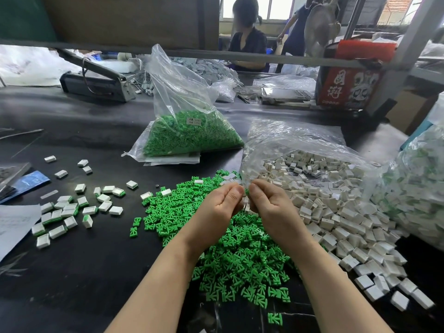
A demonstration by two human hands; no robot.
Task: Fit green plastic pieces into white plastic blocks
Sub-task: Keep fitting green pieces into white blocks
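Observation:
A heap of loose green plastic pieces [240, 255] covers the black table in front of me. To its right a pile of white plastic blocks [341, 227] spills out of an open clear bag. My left hand [221, 205] and my right hand [269, 203] meet above the green heap, thumbs almost touching. Between their fingertips they pinch a small white block [246, 204] with a sliver of green at its top; most of it is hidden by my fingers. Several white blocks with green pieces fitted in them [69, 212] lie scattered at the left.
A clear bag full of green pieces [189, 133] stands behind the heap. Another bag holding white and green parts [418, 188] sits at the far right. Paper sheets [14, 227] lie at the left edge. A machine [96, 82], a red box [348, 87] and two people are beyond.

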